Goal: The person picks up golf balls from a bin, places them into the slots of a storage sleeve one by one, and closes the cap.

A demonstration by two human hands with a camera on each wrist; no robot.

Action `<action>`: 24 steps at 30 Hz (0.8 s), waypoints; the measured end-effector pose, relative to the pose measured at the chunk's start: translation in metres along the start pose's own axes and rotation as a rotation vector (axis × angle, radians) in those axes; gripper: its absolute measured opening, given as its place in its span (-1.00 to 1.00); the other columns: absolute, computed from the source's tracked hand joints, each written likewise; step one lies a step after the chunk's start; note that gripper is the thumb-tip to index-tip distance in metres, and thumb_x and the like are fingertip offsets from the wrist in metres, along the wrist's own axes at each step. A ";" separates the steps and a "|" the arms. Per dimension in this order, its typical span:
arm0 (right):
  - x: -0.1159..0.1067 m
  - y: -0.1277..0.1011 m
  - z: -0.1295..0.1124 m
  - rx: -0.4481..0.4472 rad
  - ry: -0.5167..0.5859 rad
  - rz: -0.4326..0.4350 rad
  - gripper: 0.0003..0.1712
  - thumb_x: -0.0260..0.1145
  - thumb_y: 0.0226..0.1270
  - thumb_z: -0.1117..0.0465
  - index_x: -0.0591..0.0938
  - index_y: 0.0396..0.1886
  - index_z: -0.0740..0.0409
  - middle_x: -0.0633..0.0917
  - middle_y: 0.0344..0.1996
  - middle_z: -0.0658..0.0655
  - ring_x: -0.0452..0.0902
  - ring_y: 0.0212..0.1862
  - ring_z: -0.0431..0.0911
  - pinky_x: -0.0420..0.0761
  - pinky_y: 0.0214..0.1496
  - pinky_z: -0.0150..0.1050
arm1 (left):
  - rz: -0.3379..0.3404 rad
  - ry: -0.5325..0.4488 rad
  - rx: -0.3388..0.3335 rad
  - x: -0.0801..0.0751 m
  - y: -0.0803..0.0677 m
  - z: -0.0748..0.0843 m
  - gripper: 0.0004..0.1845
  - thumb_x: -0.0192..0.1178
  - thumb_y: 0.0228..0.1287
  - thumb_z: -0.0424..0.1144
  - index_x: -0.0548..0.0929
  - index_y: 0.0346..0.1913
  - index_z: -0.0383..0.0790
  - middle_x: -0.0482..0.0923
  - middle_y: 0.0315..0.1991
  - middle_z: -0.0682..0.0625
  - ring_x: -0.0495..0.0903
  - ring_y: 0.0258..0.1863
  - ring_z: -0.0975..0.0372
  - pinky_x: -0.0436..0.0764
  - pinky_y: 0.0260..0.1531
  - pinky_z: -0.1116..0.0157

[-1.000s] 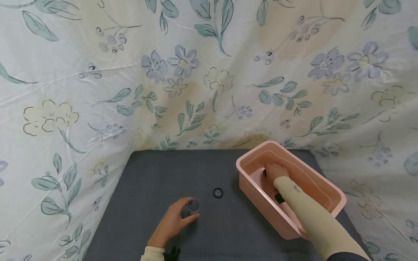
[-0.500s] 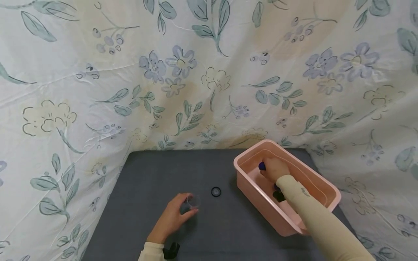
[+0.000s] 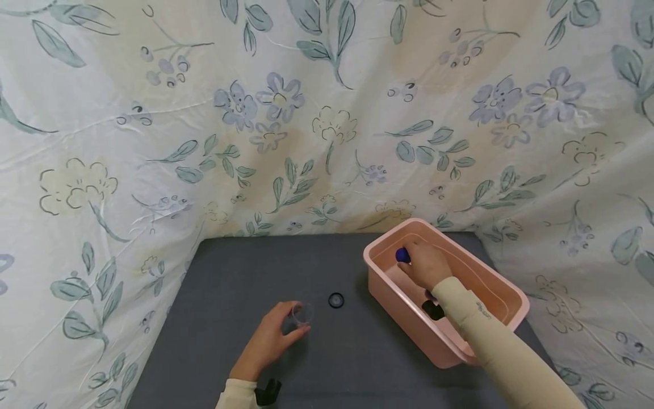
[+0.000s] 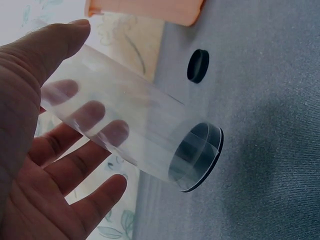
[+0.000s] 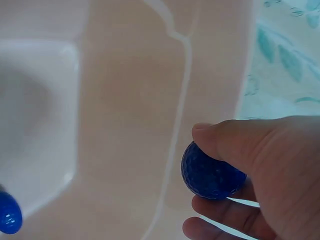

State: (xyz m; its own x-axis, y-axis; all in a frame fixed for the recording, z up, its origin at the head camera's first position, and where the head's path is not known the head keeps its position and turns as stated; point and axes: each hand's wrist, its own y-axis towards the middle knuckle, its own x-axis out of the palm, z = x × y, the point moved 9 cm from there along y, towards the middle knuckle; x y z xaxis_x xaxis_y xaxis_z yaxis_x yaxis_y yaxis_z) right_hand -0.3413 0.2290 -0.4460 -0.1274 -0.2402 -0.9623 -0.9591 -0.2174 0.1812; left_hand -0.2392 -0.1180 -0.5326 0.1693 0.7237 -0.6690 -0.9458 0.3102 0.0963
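Note:
My left hand (image 3: 271, 341) grips a clear plastic tube (image 4: 135, 110) with its thumb on one side and fingers on the other. The tube stands upright at the table, a dark cap at its bottom end. Inside the pink bin, my right hand (image 3: 426, 264) pinches a dimpled blue golf ball (image 5: 207, 172) between thumb and fingers. A second blue ball (image 5: 9, 214) shows at the left edge of the right wrist view, lower in the bin. Between the tube and the bin, a round black cap (image 3: 336, 300) lies on the table.
The pink bin (image 3: 403, 318) stands at the right of the dark grey table (image 3: 245, 272), its high walls around my right hand. A floral cloth (image 3: 286, 187) hangs behind the table and at both sides.
My right hand has risen from the bin's floor with the blue golf ball, which has come into view, and shifted a little left. The left hand still holds the tube.

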 end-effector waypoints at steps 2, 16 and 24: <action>-0.007 -0.002 -0.006 0.001 0.021 0.011 -0.43 0.53 0.32 0.07 0.58 0.18 0.29 0.70 0.06 0.31 0.73 -0.02 0.18 0.73 0.07 0.17 | 0.000 -0.004 -0.001 0.000 -0.001 0.000 -0.49 0.40 0.33 0.11 0.59 0.27 0.08 0.61 0.05 0.13 0.65 0.08 0.11 0.65 0.09 -0.10; -0.044 -0.015 -0.063 -0.092 0.150 0.124 -0.62 0.57 0.28 0.08 0.68 0.00 0.13 0.73 -0.22 0.11 0.67 -0.19 -0.02 0.77 -0.09 -0.01 | -0.002 0.041 0.012 0.000 -0.001 0.003 -0.46 0.37 0.32 0.16 0.59 0.28 0.08 0.61 0.06 0.13 0.65 0.09 0.14 0.68 0.06 0.00; -0.052 -0.022 -0.088 -0.168 0.205 0.168 -0.46 0.55 0.30 0.10 0.65 0.19 0.23 0.78 -0.20 0.14 0.74 -0.22 0.00 0.79 -0.14 -0.06 | -0.003 0.040 0.019 -0.001 0.000 0.006 -0.46 0.38 0.32 0.17 0.59 0.28 0.09 0.62 0.06 0.16 0.65 0.09 0.15 0.68 0.06 0.01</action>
State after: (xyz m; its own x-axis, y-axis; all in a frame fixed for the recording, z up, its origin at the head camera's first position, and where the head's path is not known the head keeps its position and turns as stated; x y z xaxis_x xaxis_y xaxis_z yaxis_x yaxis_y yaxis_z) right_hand -0.2914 0.1627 -0.3825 -0.2105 -0.4680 -0.8583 -0.8717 -0.3075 0.3815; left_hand -0.2376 -0.1146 -0.5274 0.1605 0.6974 -0.6985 -0.9397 0.3245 0.1081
